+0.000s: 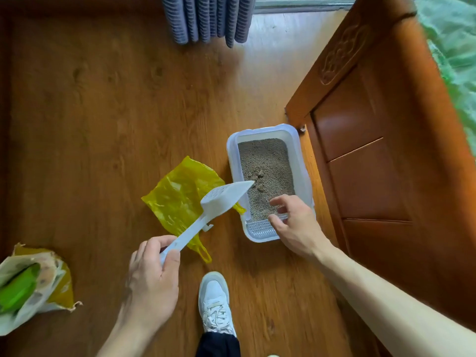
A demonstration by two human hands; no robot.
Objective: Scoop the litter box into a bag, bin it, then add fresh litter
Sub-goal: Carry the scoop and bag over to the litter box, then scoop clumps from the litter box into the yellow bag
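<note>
A white litter box (301,161) with grey-brown litter and a few clumps sits on the wooden floor beside a wooden door. My left hand (152,274) grips the handle of a white slotted scoop (221,199), whose tip reaches over the box's left wall towards the clumps. A flat yellow plastic bag (177,194) lies on the floor left of the box, partly under the scoop. My right hand (296,225) hovers over the box's near end with fingers loosely curled and spread, holding nothing.
An opened litter sack (31,284) with green and yellow print lies at the lower left. My white shoe (215,302) stands between my arms. A wooden door panel (360,150) rises on the right, and a grey curtain (206,19) hangs at the top.
</note>
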